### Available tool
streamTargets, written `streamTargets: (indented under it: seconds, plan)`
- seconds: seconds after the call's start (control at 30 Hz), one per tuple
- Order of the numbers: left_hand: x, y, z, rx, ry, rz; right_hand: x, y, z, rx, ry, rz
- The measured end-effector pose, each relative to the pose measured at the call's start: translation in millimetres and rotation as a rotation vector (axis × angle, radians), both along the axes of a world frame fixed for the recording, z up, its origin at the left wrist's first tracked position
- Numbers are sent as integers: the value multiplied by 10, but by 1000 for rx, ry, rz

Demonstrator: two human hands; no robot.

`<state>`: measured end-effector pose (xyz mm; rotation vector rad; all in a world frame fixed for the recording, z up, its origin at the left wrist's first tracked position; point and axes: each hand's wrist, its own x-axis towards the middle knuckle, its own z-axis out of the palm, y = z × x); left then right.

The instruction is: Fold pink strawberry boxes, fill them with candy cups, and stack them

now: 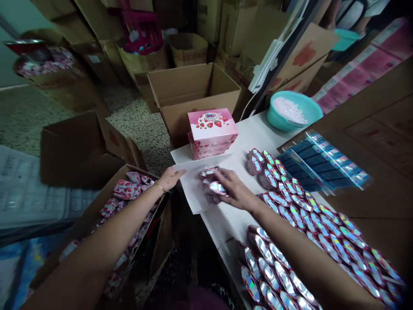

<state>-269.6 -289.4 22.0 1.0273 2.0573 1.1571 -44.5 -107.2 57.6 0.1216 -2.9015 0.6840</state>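
My left hand (pixel 169 178), with a thin bracelet at the wrist, pinches the edge of a white card piece (pixel 192 196), which looks like the flap of an open carton. My right hand (pixel 234 188) is closed around a small foil-lidded cup (pixel 217 188). Another foil-lidded cup (pixel 208 172) stands just behind it on the white card. Further cups with shiny lids (pixel 300 211) are packed in rows on the white table to the right of my right hand. A second group of shiny-lidded cups (pixel 269 273) lies nearer, below my right forearm.
Pink strawberry-print boxes (pixel 213 125) are stacked beyond my hands, before an open cardboard carton (pixel 196 88). A turquoise bowl (pixel 280 118) of white pieces and plastic-wrapped blue packs (pixel 322 161) are at right. Wrapped packets (pixel 125 189) fill a carton at left. A person's hands (pixel 331 21) show at the back.
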Motion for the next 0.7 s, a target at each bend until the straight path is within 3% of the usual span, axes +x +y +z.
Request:
streamTargets:
  seconds: [0.07,0.23,0.33,0.43,0.5,0.53,0.63,0.7]
  plan:
    - [-55,50,34,32,-9,-72,-337,-241,-51,-29,-42,139]
    - [-117,144,71,25,-35,-115,-911,-440,-479,48,-146,204]
    - [-113,153,57,-9,-42,-105,-1001,-474,-638,180,-172,215]
    - [-116,155,39,-19,-31,-78,-901,-468,-715,266,-139,167]
    - [-129,164,23,2,-33,-57,-715,-333,-746,269,-100,21]
    - [-137,168,13,15,-36,-53,-591,-205,-757,264,-80,-119]
    - [-149,174,-16,11,-41,-42,-177,394,-801,304,-46,-727]
    - [-140,164,-28,-20,-38,-21,26,866,-867,407,-110,-991]
